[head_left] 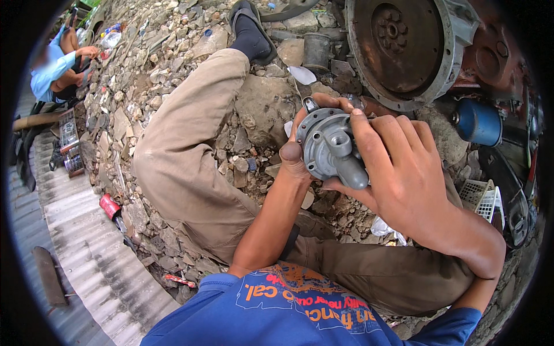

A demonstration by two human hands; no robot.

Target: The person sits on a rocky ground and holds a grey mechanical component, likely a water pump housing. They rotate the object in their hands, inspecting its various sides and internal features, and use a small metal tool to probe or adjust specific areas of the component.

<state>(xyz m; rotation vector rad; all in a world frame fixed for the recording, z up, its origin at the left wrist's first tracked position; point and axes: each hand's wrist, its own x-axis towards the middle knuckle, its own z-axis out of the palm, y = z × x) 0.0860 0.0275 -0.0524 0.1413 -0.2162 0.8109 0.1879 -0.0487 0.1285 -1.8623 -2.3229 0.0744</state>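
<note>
A round grey metal housing [327, 144], pump-like, has small holes along its flange, a threaded port and a stubby rounded outlet facing up. It is held above the rubble in front of my lap. My left hand [295, 164] is wrapped around its left side and underside, thumb against the rim. From the right, my right hand [398, 161] closes over the housing, its index fingertip at the flange's upper right edge and its thumb below the outlet. Whether a small piece sits under that fingertip is hidden.
At the upper right stands a large engine part with a round rusty plate [398, 34]. Near it are a blue canister [478, 122], a white plastic basket [482, 199] and a dark sandal [505, 190]. Corrugated sheets [92, 230] line the left. Another person [55, 72] squats at the far left.
</note>
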